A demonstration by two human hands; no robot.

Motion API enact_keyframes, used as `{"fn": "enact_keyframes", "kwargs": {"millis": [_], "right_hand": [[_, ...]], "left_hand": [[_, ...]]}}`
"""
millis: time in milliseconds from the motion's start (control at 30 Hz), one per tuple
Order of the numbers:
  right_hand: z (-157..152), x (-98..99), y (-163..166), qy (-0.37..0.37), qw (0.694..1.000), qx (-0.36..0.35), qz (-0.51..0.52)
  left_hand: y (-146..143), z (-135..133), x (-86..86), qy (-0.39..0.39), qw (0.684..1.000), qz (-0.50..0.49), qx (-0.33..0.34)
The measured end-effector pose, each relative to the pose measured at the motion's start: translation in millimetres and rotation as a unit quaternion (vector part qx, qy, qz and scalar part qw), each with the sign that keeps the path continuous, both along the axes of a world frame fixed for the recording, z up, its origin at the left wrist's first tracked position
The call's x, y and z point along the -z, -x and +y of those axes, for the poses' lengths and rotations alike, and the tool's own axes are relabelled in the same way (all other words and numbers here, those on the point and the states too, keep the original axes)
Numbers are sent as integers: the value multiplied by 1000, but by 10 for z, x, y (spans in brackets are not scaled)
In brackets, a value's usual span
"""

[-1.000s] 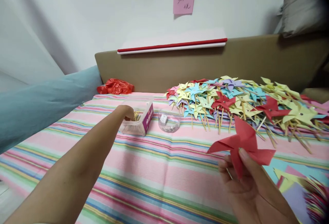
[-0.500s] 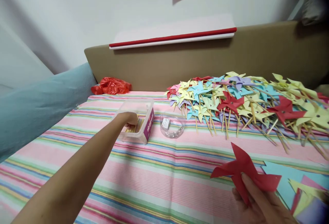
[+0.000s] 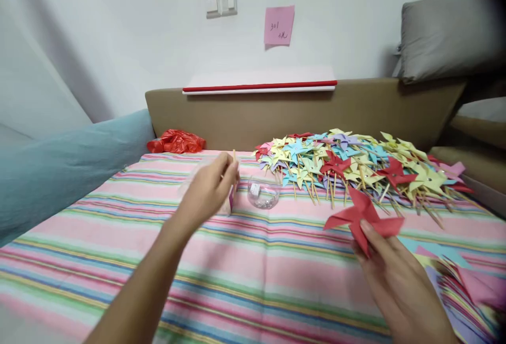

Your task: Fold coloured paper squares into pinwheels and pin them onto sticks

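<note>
Pinched in my left hand (image 3: 211, 186) is a thin wooden stick (image 3: 234, 155), its tip poking up past the fingers. That hand is over the clear plastic box (image 3: 229, 206) with a purple label, hiding most of it. In my right hand (image 3: 399, 281) a red paper pinwheel (image 3: 361, 215) is gripped at its centre, the thumb on top and its blades spread out. Between the hands stands a clear round bowl (image 3: 263, 196) with small metallic pieces and a white label inside.
Many-coloured pinwheels on sticks (image 3: 336, 165) lie heaped at the back right. Stacked coloured paper (image 3: 458, 286) sits by my right arm. A red plastic bag (image 3: 176, 141) rests at the back left, before the brown headboard (image 3: 245, 115). Striped cloth (image 3: 253, 281) covers the surface.
My left hand has come up out of the box with a stick in its fingers. The red pinwheel is still in my right hand. The view has tilted up, showing more wall.
</note>
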State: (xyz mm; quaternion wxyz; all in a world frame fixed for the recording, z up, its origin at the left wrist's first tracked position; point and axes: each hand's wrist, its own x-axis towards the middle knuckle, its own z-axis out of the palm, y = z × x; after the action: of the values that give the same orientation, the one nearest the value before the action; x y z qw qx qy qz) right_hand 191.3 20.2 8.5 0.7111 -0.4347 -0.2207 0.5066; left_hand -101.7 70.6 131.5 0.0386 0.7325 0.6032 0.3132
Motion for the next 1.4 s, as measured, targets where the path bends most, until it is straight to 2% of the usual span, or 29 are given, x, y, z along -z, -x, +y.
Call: {"fn": "enact_keyframes", "kwargs": {"millis": [67, 133, 233, 333, 467, 600, 667, 733, 833, 900, 1000, 1067, 1133, 1400], "right_hand": [[-5, -77, 75, -2, 999, 6, 52], [-60, -123, 149, -18, 997, -13, 79], [-174, -145, 260, -32, 992, -75, 98], [-227, -143, 354, -39, 982, -125, 133], [-218, -149, 422, -31, 971, -153, 184], [-244, -154, 407, 4, 969, -151, 196], [-272, -155, 377, -1, 972, -140, 190], [-300, -155, 345, -24, 975, -141, 172], [-332, -155, 319, -87, 967, -194, 144], [-352, -156, 332, -137, 948, -252, 137], [-379, -163, 393, -195, 919, -317, 134], [-381, -162, 439, -221, 909, -330, 123], [-358, -144, 467, -247, 906, -327, 106], [-231, -31, 466, -379, 846, -374, 21]], "left_hand": [[-226, -407, 204, -15, 975, -189, 114], [-445, -681, 424, 20, 935, -313, 164], [-706, -859, 651, 70, 881, -432, 180], [-825, -899, 741, 78, 851, -488, 176], [-844, -891, 889, 87, 811, -547, 188], [-910, -874, 1119, 118, 753, -631, 142], [-960, -910, 1153, 141, 730, -653, 145], [-1002, -984, 1105, 168, 719, -656, 156], [-1040, -1106, 982, 192, 721, -650, 142], [-1049, -1156, 949, 179, 739, -636, 129], [-1037, -1175, 1016, 113, 794, -578, 151], [-1018, -1177, 1097, 60, 836, -514, 181], [-1003, -1185, 1161, 21, 863, -461, 205], [-989, -1193, 1117, -71, 888, -378, 250]]}}
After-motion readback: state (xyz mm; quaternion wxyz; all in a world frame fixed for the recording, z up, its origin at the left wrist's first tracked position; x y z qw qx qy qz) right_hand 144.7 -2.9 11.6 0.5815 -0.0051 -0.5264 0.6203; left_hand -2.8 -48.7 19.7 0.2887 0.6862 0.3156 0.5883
